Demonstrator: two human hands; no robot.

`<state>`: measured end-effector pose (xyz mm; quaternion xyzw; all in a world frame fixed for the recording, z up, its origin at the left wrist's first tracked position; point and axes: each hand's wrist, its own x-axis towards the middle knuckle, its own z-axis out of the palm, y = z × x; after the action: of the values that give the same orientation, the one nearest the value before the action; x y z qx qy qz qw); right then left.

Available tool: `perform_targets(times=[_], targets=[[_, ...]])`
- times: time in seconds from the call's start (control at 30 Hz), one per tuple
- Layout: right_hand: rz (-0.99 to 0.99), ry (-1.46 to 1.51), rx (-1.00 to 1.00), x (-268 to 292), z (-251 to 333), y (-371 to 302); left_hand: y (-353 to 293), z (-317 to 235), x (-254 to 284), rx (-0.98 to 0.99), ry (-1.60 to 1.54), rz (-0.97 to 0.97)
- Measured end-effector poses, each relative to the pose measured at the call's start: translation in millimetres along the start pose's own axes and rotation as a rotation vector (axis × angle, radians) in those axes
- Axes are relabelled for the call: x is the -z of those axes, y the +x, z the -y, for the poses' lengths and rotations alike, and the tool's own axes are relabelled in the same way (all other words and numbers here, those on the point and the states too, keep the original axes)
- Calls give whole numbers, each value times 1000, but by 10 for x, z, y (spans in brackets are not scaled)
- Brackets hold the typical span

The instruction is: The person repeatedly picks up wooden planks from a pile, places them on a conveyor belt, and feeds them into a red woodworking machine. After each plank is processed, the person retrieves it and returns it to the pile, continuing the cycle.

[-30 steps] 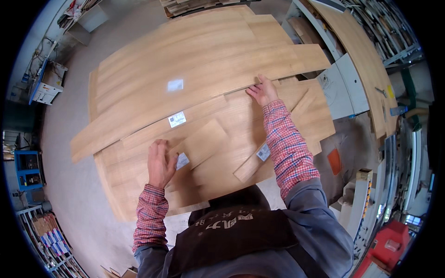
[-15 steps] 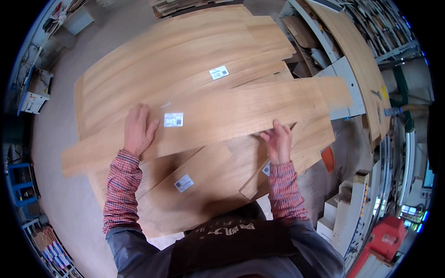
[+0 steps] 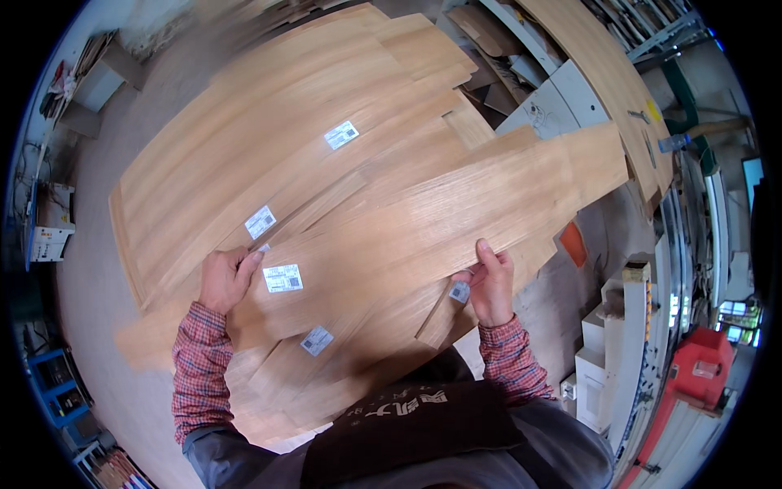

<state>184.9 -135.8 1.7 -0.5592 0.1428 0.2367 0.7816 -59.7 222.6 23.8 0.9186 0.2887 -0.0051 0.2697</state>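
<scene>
A long wood-grain panel (image 3: 415, 224) lies slantwise above a pile of similar boards, its right end farther from me than its left. My left hand (image 3: 226, 281) is closed on its far edge near the left end, thumb beside a white label (image 3: 283, 278). At the near edge, right of the middle, my right hand (image 3: 492, 287) pinches the panel with the thumb on top; the other fingers are partly hidden under it. Beneath lie a large wood-grain board (image 3: 269, 114), a labelled board (image 3: 350, 326) and a narrow strip (image 3: 437, 323).
A long wood-grain sheet (image 3: 586, 57) rests on a white cabinet (image 3: 562, 102) at the far right, with tools on it. White boxes (image 3: 595, 371) and a red machine (image 3: 699, 371) stand at the right. A blue rack (image 3: 61, 387) is at the left.
The panel has come nearer to me and turned, its right end swinging away. My left hand has gone from lying on its top to gripping its far edge. The view has shifted.
</scene>
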Motion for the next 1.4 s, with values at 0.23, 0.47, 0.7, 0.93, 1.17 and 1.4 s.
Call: perform_targets(times=[0.23,0.47,0.7,0.93,1.17,1.4], targets=[[116,44,5,-1,318,-104,-351,-478,290,47,-61,-6],[122,274,53,379,198,-319,-743,-545,289,76,-109,138],[523,358,-94,410,-241,-745,-753,-838,232,72,-213,211],[484,407,-240,394,-278,-1378,-823,-1530,352,-82,-117,166],[662,565,-103,528,360,-1653,-1068,-2485,946,-319,175,-90],[720,673,292,729,1313,-2083,-1635,-3855,1479,-819,456,-449]])
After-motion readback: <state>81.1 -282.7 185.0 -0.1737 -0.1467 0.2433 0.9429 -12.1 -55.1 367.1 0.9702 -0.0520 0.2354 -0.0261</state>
